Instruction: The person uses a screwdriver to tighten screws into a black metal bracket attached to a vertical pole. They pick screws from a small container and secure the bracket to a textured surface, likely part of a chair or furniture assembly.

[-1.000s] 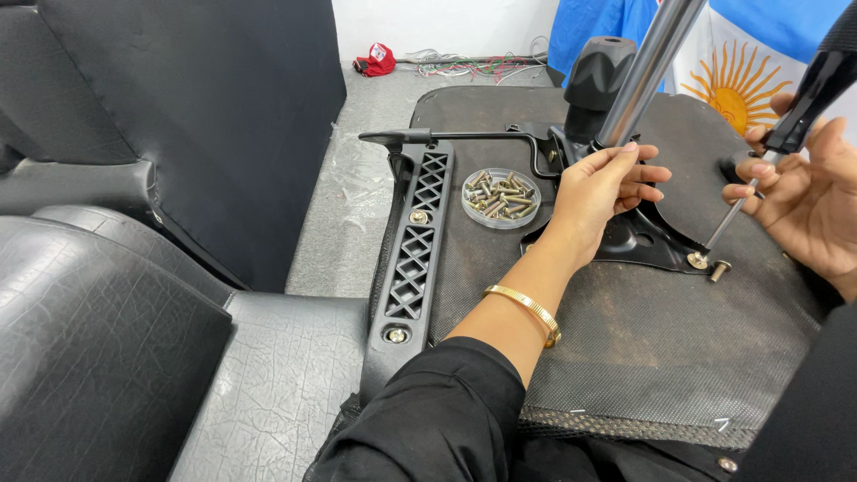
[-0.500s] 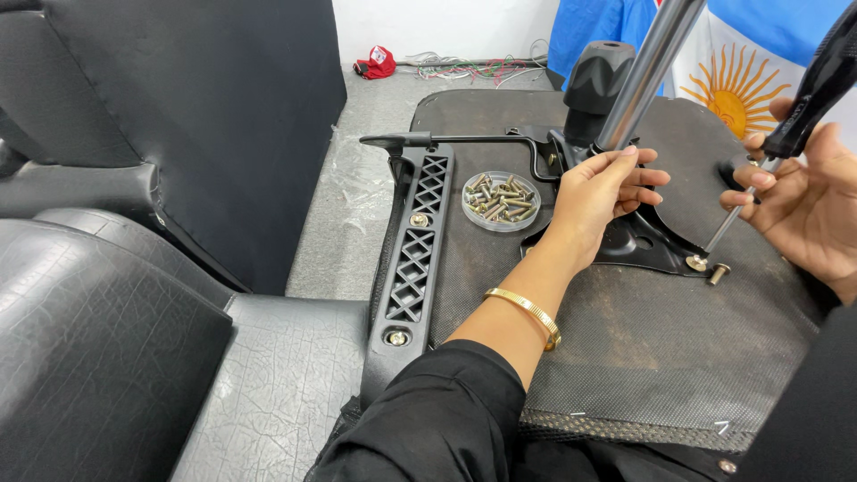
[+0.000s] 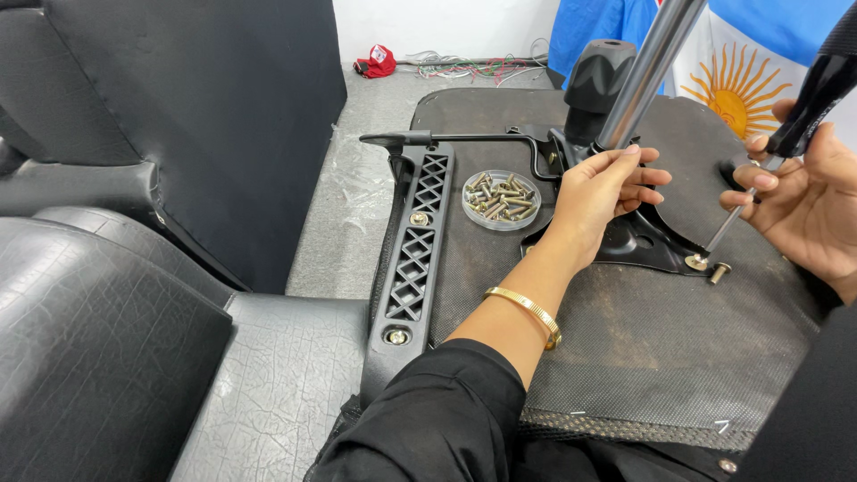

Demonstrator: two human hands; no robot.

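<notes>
Left hand [image 3: 600,192] curling around the base of the shiny silver metal gas-lift cylinder [image 3: 650,67], fingers [image 3: 644,175] bent and lightly closed against the tube just above the black metal mounting plate [image 3: 644,243], right of centre in the frame

Wearing a thin gold bangle [image 3: 527,312] on the left wrist, below a black sleeve [image 3: 437,419] entering from the bottom edge

Right hand [image 3: 808,201] gripping the black-handled screwdriver [image 3: 808,89] at the far right, fingers wrapped round the lower handle and pinching the slim steel shaft [image 3: 728,228], tilted down towards the left

Screwdriver tip resting on a brass-coloured screw with washer [image 3: 696,261] at the plate's lower right corner; a second loose brass-coloured bolt [image 3: 718,271] lying just beside it

Everything sitting on the upturned underside of a dark grey mesh-covered chair seat [image 3: 643,357], filling the right half of the frame

Round clear plastic dish of brass-coloured screws [image 3: 502,199] lying on the seat, just left of the left hand

Black plastic lattice-patterned armrest bracket [image 3: 418,245] running along the seat's left edge, fastened with bolts near top and bottom

Thin black metal adjustment lever [image 3: 464,138] stretching leftward from the mechanism, above the dish

Black cracked leather cushions [image 3: 107,330] filling the lower left, a black panel [image 3: 196,107] standing upper left, grey floor [image 3: 357,196] between

Red object [image 3: 375,61] lying on the floor near the top, blue and white cloth with a yellow sun [image 3: 732,85] in the upper right
</notes>
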